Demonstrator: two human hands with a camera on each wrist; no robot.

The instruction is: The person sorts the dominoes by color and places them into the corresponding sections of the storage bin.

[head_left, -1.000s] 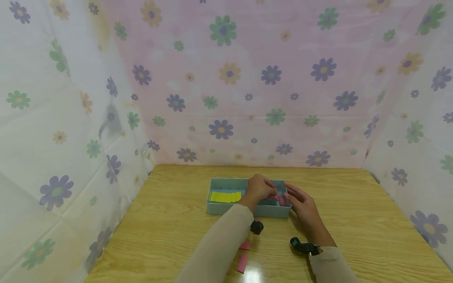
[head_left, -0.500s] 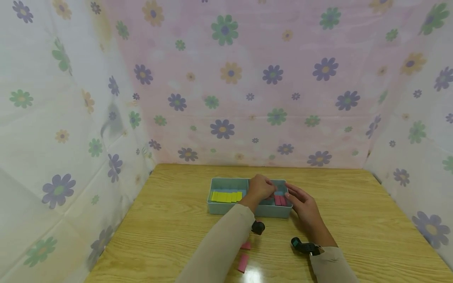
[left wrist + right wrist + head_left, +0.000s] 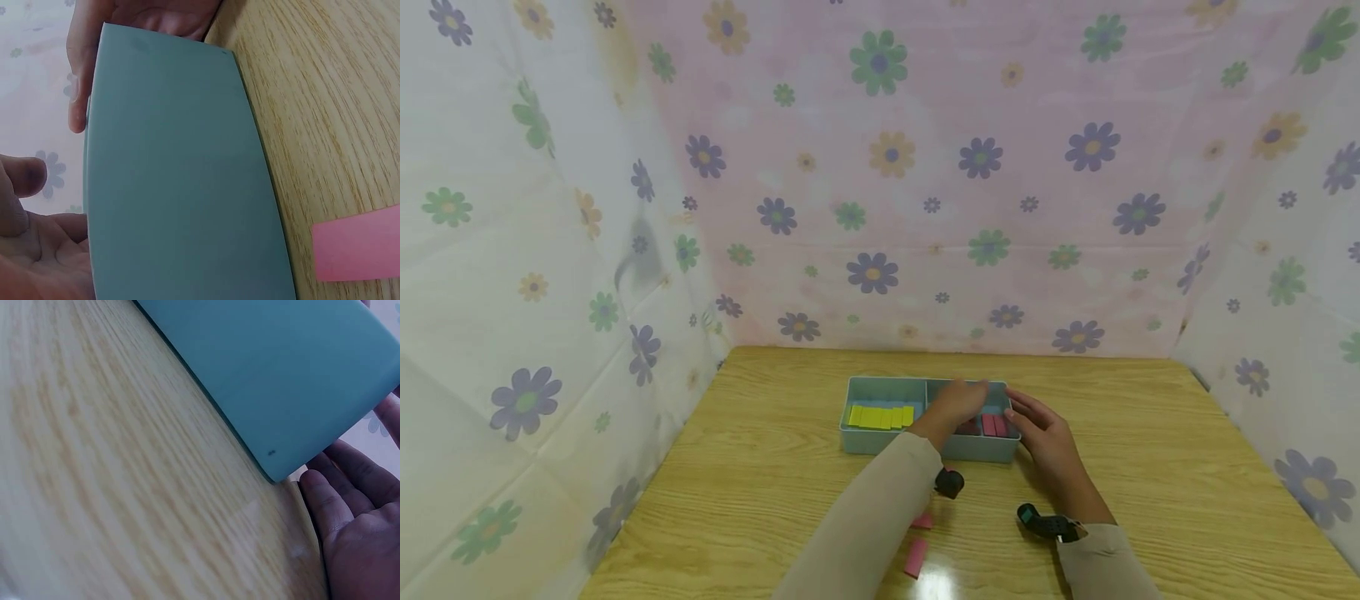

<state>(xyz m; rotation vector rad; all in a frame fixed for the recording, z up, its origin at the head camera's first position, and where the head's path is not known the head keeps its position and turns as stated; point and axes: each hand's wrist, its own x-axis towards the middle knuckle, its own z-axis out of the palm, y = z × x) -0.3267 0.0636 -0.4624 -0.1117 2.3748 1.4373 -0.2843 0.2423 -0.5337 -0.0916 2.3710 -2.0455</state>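
A pale blue-green box (image 3: 977, 450) with a divider stands on the table. Yellow tiles (image 3: 880, 417) lie in a row in its left compartment. Pink tiles (image 3: 994, 425) lie side by side in the right one, with a darker, shaded piece (image 3: 968, 427) beside them. My left hand (image 3: 953, 406) is over the right compartment; in the left wrist view its fingers are apart, with nothing seen between them. At the box's right end, my right hand (image 3: 1047, 442) touches the rim and corner with relaxed fingers. The left hand hides part of the compartment.
Pink tiles lie on the wooden table in front of the box, one (image 3: 916, 557) nearer and another (image 3: 922, 521) partly behind the left sleeve (image 3: 872, 517). Flower-printed cloth (image 3: 925, 250) surrounds the table at the back and sides.
Pink tiles in the right compartment have come to lie flat side by side. My left hand has let go and lifted slightly. The right hand stays at the box end.
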